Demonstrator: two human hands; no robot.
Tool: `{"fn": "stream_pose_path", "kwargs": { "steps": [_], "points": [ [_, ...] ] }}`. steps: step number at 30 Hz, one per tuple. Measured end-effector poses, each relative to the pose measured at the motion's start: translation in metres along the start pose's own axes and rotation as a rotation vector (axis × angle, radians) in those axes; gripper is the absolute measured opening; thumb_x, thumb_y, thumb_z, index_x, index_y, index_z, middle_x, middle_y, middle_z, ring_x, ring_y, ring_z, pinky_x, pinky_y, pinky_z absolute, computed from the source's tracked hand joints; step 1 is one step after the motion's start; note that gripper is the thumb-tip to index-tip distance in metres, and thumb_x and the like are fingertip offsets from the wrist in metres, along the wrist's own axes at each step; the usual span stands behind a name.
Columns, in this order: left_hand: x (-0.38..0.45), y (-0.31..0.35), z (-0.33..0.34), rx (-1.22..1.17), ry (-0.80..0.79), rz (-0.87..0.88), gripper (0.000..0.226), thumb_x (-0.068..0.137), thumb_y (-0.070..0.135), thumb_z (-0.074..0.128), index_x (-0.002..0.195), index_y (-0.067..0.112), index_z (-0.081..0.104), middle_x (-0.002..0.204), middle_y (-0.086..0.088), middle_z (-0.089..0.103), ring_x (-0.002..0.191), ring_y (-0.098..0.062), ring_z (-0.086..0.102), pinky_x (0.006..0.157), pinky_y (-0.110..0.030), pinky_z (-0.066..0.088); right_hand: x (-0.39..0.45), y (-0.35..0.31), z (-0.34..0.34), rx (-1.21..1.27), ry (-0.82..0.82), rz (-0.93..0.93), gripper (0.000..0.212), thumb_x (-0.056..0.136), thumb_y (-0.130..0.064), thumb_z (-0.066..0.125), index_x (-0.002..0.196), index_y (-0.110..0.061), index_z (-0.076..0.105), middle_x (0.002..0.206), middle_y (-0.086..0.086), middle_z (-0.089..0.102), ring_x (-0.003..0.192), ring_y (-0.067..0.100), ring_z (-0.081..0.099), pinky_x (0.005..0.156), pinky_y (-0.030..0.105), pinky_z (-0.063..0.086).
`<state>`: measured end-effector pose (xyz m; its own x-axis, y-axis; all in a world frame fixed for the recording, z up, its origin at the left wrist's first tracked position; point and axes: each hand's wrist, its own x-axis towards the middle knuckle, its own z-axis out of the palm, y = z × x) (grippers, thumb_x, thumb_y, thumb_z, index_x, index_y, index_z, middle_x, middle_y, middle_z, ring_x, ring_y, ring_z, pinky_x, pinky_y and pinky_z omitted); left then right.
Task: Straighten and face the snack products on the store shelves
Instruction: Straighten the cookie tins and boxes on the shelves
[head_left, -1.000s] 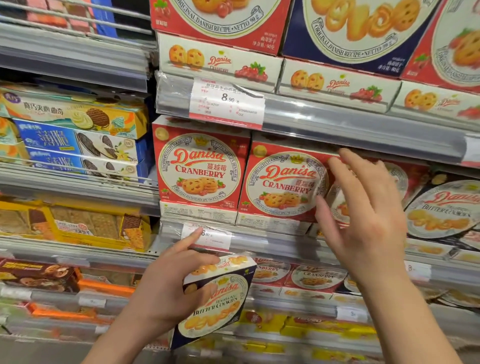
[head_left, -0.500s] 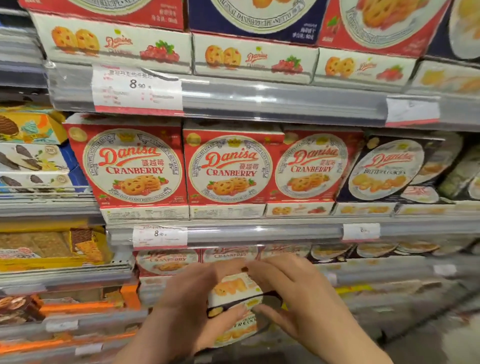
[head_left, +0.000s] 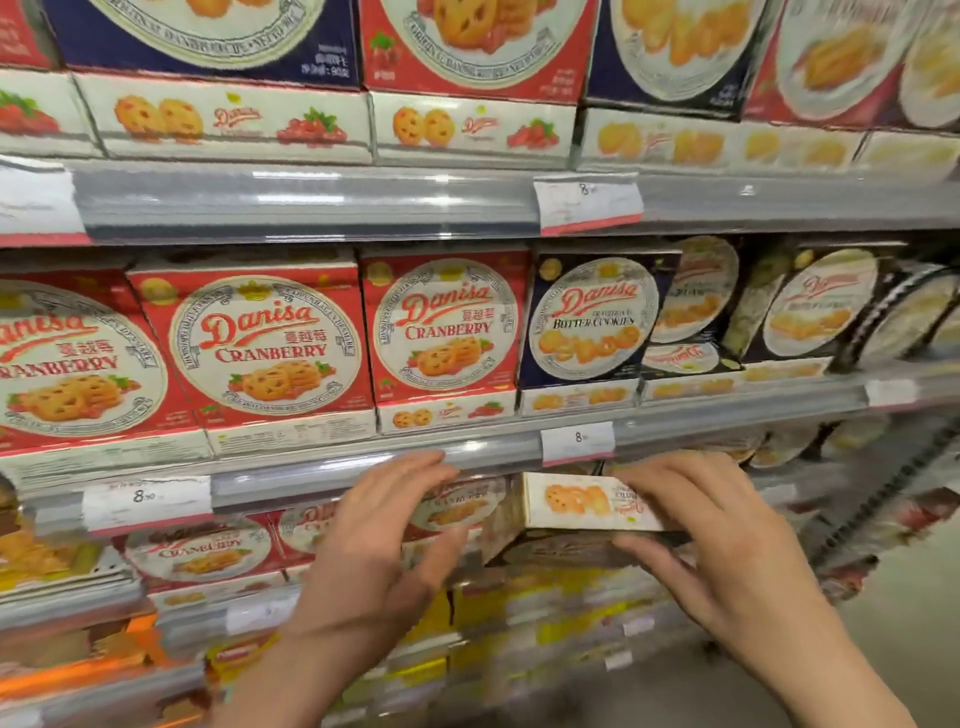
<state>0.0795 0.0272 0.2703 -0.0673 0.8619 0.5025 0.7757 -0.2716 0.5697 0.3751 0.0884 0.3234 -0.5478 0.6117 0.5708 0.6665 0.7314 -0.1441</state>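
Note:
A blue Danisa butter cookie box (head_left: 576, 512) is held below the middle shelf rail, its white top side facing me. My right hand (head_left: 717, 540) grips its right end, fingers over the top and thumb underneath. My left hand (head_left: 384, 535) hovers just left of the box with fingers spread and holds nothing. On the middle shelf stand red Danisa cranberry boxes (head_left: 270, 345) facing out. Right of them is a blue butter cookie box (head_left: 587, 322), followed by tilted, crooked boxes (head_left: 810, 306).
The grey shelf rail (head_left: 322, 478) with price tags (head_left: 577, 441) runs just above my hands. More cranberry boxes (head_left: 202, 551) sit on the shelf below. The top shelf holds larger Danisa boxes (head_left: 467, 57). Yellow packs (head_left: 498, 603) fill lower shelves; floor shows at bottom right.
The view has shifted right along the shelf. The butter cookie box passed from my left hand into my right and moved up and right to the lower shelf's front; my left hand let go.

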Motion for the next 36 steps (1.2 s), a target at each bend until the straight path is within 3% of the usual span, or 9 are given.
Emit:
{"fn": "stream_pose_path", "kwargs": {
  "steps": [6,10,13,15,19,23,28,31,36],
  "points": [
    [0.015,0.009,0.049,0.270,-0.112,-0.132,0.076,0.084,0.070,0.035,0.152,0.036,0.041,0.163,0.016,0.027,0.153,-0.012,0.020,0.123,-0.042,0.023,0.003,0.046,-0.058,-0.083,0.181,0.038,0.048,0.091,-0.042,0.059,0.124,-0.009,0.067,0.119,0.000,0.062,0.109,0.024,0.059,0.096,0.032,0.046],
    [0.014,0.016,0.069,0.412,-0.082,-0.093,0.071,0.084,0.060,0.044,0.145,0.027,0.051,0.158,0.006,0.042,0.148,-0.025,0.036,0.105,-0.054,0.044,0.012,0.076,-0.080,-0.154,0.223,0.068,0.051,0.091,-0.041,0.057,0.127,-0.006,0.066,0.123,0.005,0.063,0.115,0.027,0.059,0.103,0.028,0.041],
    [0.015,0.022,0.074,0.497,-0.064,-0.067,0.070,0.080,0.057,0.047,0.141,0.024,0.057,0.155,0.001,0.047,0.143,-0.033,0.043,0.099,-0.056,0.048,0.024,0.093,-0.088,-0.182,0.251,0.077,0.049,0.090,-0.035,0.059,0.129,-0.005,0.064,0.126,0.009,0.062,0.119,0.026,0.057,0.106,0.025,0.040],
    [0.015,0.021,0.074,0.548,-0.063,-0.037,0.072,0.078,0.058,0.048,0.141,0.024,0.059,0.153,0.000,0.050,0.140,-0.035,0.047,0.096,-0.056,0.050,0.035,0.100,-0.093,-0.210,0.259,0.081,0.049,0.088,-0.030,0.063,0.130,-0.005,0.063,0.127,0.010,0.061,0.119,0.025,0.057,0.106,0.024,0.040],
    [0.016,0.010,0.068,0.546,-0.037,0.018,0.070,0.077,0.056,0.049,0.138,0.024,0.061,0.150,0.002,0.054,0.136,-0.033,0.052,0.090,-0.053,0.054,0.059,0.108,-0.098,-0.272,0.223,0.114,0.046,0.089,-0.018,0.073,0.132,-0.007,0.061,0.127,0.011,0.061,0.119,0.028,0.056,0.102,0.037,0.043],
    [0.026,-0.007,0.064,0.515,0.068,0.188,0.045,0.092,0.034,0.037,0.132,0.022,0.053,0.137,-0.002,0.064,0.116,-0.034,0.068,0.078,-0.033,0.056,0.071,0.111,-0.098,-0.317,0.161,0.091,0.049,0.087,-0.024,0.068,0.132,-0.005,0.062,0.129,0.013,0.061,0.122,0.032,0.055,0.103,0.039,0.041],
    [0.010,-0.008,0.069,0.407,0.021,0.107,0.069,0.077,0.051,0.058,0.140,0.022,0.057,0.156,0.004,0.045,0.145,-0.025,0.037,0.102,-0.040,0.033,0.076,0.118,-0.096,-0.274,0.108,0.146,0.048,0.092,-0.029,0.067,0.135,-0.007,0.059,0.132,0.011,0.059,0.124,0.032,0.054,0.105,0.052,0.047],
    [0.008,0.000,0.071,0.409,-0.015,0.064,0.072,0.069,0.043,0.073,0.135,0.018,0.064,0.154,-0.001,0.048,0.143,-0.029,0.038,0.107,-0.043,0.028,0.082,0.117,-0.097,-0.278,0.064,0.145,0.055,0.084,-0.017,0.075,0.135,-0.007,0.057,0.130,0.012,0.059,0.121,0.030,0.055,0.105,0.048,0.046],
    [0.005,0.005,0.068,0.438,-0.045,0.047,0.064,0.082,0.050,0.052,0.140,0.022,0.059,0.158,0.000,0.042,0.148,-0.026,0.035,0.110,-0.043,0.026,0.091,0.123,-0.097,-0.264,0.068,0.119,0.058,0.084,-0.017,0.074,0.139,-0.011,0.056,0.134,0.010,0.059,0.124,0.027,0.055,0.105,0.047,0.046]
  ]
}}
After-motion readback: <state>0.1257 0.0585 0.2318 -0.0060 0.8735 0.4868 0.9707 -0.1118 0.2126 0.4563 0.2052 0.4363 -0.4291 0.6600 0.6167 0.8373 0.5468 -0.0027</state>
